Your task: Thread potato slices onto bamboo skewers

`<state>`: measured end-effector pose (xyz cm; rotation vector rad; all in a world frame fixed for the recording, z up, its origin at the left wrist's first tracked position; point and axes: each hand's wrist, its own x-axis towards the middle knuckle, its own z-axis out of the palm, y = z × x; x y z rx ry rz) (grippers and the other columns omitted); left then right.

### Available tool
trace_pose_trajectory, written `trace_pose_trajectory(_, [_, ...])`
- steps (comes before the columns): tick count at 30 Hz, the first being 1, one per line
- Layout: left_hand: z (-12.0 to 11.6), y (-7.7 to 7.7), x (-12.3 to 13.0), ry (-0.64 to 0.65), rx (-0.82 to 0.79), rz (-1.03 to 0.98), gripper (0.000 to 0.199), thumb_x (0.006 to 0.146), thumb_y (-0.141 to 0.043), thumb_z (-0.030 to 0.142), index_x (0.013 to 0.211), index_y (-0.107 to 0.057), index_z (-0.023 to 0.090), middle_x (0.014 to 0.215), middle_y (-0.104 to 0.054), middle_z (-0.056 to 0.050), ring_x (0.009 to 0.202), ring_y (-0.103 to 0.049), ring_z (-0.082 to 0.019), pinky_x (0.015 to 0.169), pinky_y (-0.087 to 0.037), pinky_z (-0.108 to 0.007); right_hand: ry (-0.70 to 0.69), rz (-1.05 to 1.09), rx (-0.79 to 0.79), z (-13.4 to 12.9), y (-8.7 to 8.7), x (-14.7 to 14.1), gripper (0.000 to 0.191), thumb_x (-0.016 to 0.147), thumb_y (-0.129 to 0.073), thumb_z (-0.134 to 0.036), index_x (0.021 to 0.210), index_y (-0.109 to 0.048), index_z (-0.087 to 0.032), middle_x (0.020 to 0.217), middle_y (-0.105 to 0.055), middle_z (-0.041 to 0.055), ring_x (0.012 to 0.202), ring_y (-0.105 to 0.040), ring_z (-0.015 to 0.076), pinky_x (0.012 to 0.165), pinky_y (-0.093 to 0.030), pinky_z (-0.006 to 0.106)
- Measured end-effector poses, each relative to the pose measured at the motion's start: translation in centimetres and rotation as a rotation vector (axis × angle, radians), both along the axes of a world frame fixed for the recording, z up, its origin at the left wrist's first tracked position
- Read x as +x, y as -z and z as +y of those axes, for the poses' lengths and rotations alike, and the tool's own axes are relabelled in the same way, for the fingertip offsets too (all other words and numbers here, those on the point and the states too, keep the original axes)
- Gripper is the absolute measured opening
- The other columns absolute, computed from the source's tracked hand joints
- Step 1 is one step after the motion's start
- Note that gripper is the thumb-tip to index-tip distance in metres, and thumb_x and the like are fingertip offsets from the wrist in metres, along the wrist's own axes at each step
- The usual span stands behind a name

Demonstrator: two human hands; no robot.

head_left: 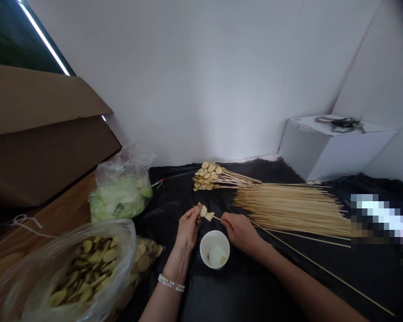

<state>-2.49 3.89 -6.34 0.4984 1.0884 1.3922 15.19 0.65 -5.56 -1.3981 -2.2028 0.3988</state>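
My left hand [190, 223], with a beaded bracelet at the wrist, pinches pale round potato-like slices [203, 210] on the tip of a thin wooden skewer [216, 218]. My right hand [238, 230] is closed round the same skewer farther along its length. Just below the slices stands a white paper cup [215, 249] with a small pale piece inside. Behind my hands lies a pile of skewers loaded with slices [208, 174]. To the right spreads a wide bundle of bare skewers [292, 208].
At the left are an open plastic bag of slices [90, 268], another bag [144, 257] beside it and a bag of green vegetable [121, 197]. A cardboard box [47, 156] stands far left, a white box [322, 147] back right. Black sheeting [238, 290] covers the surface.
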Motion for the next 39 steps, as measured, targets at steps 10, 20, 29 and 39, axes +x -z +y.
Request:
trace_pose_trajectory(10, [0.0, -1.7, -0.8, 0.048, -0.052, -0.356, 0.019, 0.085, -0.051, 0.016, 0.093, -0.067, 0.007, 0.076, -0.065, -0.009, 0.059, -0.060, -0.009, 0.049, -0.049, -0.016, 0.086, 0.152, -0.006, 0.5, 0.0, 0.3, 0.020, 0.090, -0.042, -0.022, 0.082, -0.059, -0.020, 0.078, -0.066, 0.0028, 0.074, -0.060, 0.0153, 0.067, -0.036, 0.024])
trace_pose_trajectory(20, [0.2, -1.4, -1.6, 0.147, -0.029, -0.496, 0.073, 0.066, -0.034, -0.012, 0.135, -0.042, 0.010, 0.119, -0.061, -0.019, 0.112, -0.058, -0.024, 0.091, -0.051, -0.035, 0.092, 0.217, 0.013, 0.6, 0.0, 0.5, 0.019, 0.089, -0.043, -0.023, 0.081, -0.060, -0.020, 0.074, -0.065, 0.0022, 0.071, -0.060, 0.0153, 0.066, -0.036, 0.023])
trace_pose_trajectory(29, [0.2, -1.4, -1.1, 0.065, -0.095, -0.418, 0.024, 0.086, -0.044, 0.002, 0.103, -0.058, 0.010, 0.107, -0.066, -0.017, 0.099, -0.065, -0.025, 0.082, -0.056, -0.038, 0.070, 0.217, -0.001, 0.6, 0.1, 0.5, 0.019, 0.089, -0.043, -0.022, 0.081, -0.061, -0.020, 0.075, -0.066, 0.0022, 0.071, -0.060, 0.0146, 0.067, -0.037, 0.023])
trace_pose_trajectory(39, [0.2, -1.2, -0.8, -0.022, -0.014, -0.325, 0.014, 0.085, -0.050, 0.003, 0.086, -0.062, 0.011, 0.084, -0.067, -0.007, 0.072, -0.067, -0.012, 0.068, -0.057, -0.022, 0.061, 0.204, -0.021, 0.5, -0.4, 0.4, 0.019, 0.089, -0.044, -0.022, 0.082, -0.061, -0.020, 0.077, -0.067, 0.0021, 0.073, -0.061, 0.0151, 0.068, -0.038, 0.023])
